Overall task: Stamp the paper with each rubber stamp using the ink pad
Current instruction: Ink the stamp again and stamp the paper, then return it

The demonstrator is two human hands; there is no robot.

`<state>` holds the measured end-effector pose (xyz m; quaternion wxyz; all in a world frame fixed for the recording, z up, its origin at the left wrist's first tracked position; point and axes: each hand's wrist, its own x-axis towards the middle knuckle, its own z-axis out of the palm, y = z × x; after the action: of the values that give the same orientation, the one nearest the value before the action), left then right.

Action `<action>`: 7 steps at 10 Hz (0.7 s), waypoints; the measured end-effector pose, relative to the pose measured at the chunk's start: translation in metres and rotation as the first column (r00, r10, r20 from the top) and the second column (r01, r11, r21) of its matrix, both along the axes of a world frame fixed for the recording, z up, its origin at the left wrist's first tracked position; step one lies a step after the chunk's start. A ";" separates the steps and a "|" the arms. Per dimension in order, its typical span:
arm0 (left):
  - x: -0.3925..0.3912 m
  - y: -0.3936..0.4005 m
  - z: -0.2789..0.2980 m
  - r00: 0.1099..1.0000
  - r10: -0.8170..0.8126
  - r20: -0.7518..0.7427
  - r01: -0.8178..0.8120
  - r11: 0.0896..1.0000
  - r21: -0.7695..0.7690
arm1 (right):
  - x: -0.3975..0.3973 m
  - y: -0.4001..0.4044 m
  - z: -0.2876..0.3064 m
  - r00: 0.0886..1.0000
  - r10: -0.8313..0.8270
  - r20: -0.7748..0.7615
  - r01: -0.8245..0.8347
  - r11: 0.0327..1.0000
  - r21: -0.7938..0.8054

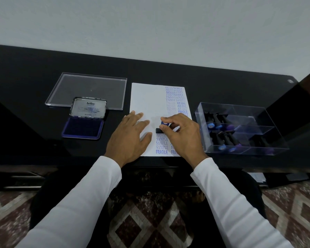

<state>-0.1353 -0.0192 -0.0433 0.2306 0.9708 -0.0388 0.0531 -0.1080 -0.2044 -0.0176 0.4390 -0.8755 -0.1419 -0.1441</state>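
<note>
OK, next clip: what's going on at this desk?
A person is stamping a sheet of paper. The right hand presses a rubber stamp onto the sheet, while the left hand lies flat on it. Many blue prints like SAMPLE and FRAGILE already show. The ink pad sits open at left; more stamps wait in a clear box at right.

Single head-worn wide-angle view, facing forward and down.
Camera sits close above the glossy black table [34, 72]; pale wall fills the upper frame, white-sleeved forearms enter from the bottom edge, patterned floor below. Edges bow from lens distortion.
</note>
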 end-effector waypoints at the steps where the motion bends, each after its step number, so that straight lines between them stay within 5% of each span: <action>1: 0.000 0.000 -0.001 1.000 -0.005 0.002 0.005 1.000 -0.010 | 0.000 0.000 0.001 1.000 0.013 0.014 -0.013 1.000 -0.002; 7: 0.000 0.000 0.001 1.000 0.002 -0.001 -0.002 1.000 0.012 | 0.003 0.002 0.003 1.000 0.005 -0.022 -0.005 1.000 0.004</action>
<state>-0.1352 -0.0191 -0.0427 0.2249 0.9722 -0.0379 0.0524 -0.1054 -0.2025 -0.0143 0.4424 -0.8758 -0.1390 -0.1338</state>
